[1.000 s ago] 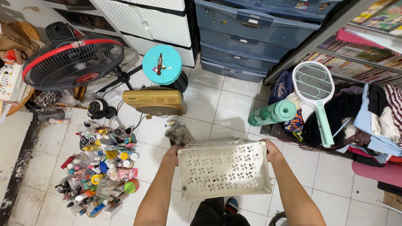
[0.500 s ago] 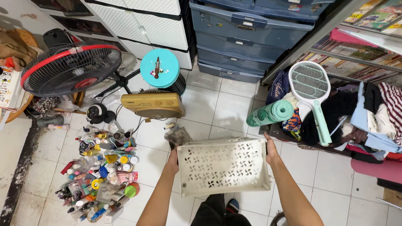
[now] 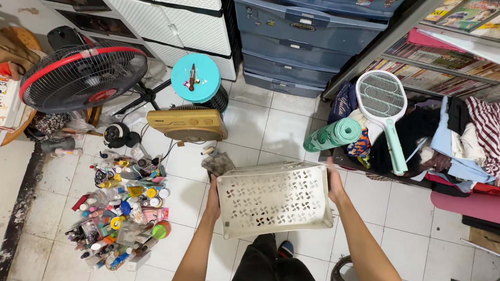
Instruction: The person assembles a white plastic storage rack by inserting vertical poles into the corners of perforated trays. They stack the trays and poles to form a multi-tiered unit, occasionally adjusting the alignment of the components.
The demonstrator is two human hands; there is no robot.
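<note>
Here, left hand (image 3: pixel 214 196) and right hand (image 3: pixel 334 186) clasp the white perforated basket (image 3: pixel 273 200) — one per end — above the tiled floor (image 3: pixel 276 121).

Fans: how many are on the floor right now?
2. A red-rimmed standing fan stands at the far left. A flat tan box fan lies beside it, ahead of the white basket held by the left hand and right hand. Clutter could hide others.

1 basket (image 3: pixel 275 200), 2 fans (image 3: pixel 83 78), 1 swatter (image 3: pixel 385 110)
</note>
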